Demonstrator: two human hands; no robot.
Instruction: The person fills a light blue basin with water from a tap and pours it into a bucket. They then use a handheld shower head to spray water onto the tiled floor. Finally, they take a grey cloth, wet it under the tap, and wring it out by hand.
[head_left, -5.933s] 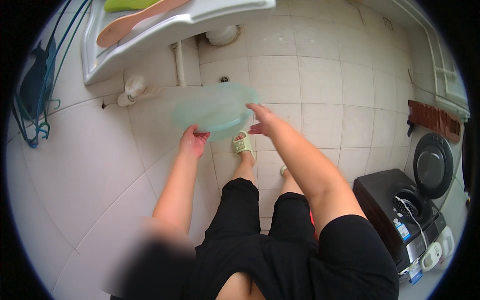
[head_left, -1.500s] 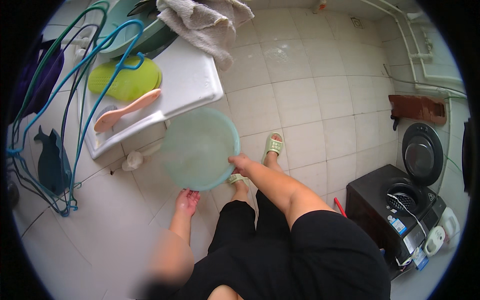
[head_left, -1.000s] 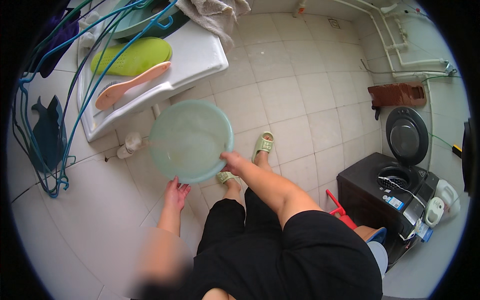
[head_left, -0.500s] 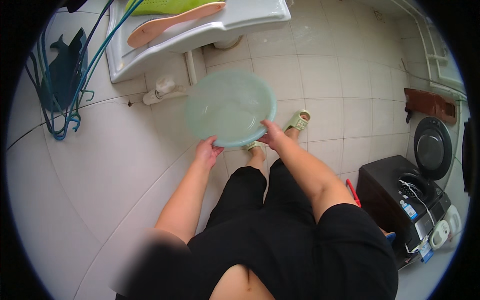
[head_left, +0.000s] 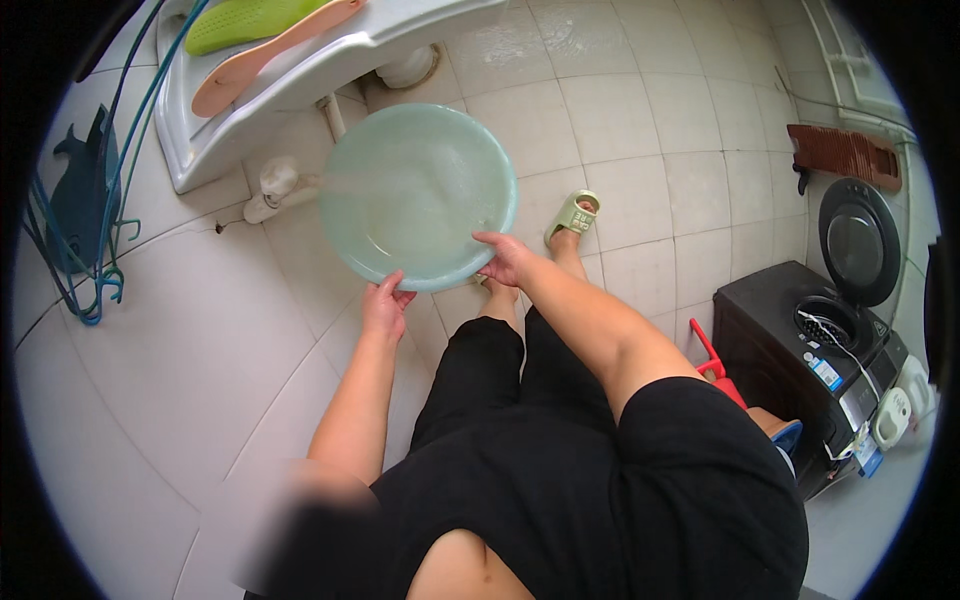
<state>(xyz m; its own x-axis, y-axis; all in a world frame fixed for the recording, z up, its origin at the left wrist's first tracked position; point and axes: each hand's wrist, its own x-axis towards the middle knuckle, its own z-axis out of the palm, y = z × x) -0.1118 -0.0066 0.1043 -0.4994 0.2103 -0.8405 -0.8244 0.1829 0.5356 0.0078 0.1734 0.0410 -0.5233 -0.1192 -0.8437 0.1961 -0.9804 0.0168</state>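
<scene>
A round pale green plastic basin (head_left: 425, 175) is held up over the tiled floor, its inside turned upward toward me. My left hand (head_left: 385, 308) grips the near rim at its lower left, thumb on top and fingers beneath. The near right of the rim is in my right hand (head_left: 506, 261), thumb hooked over the inner side. A shiny patch shows on the basin's bottom; whether water lies in it I cannot tell. Most of my fingers are hidden under the rim.
A white sink (head_left: 190, 160) at the upper left carries a peach-coloured brush (head_left: 270, 62) and a green item. Blue hangers (head_left: 100, 290) hang at the left wall. To the right stand a black washing machine (head_left: 760, 320) with its lid up and a red-handled thing (head_left: 706, 345).
The basin and both hands have shifted left in view, and the basin appears slightly larger and more face-on. The surroundings have also slid left. Both hands keep their hold on the rim.
</scene>
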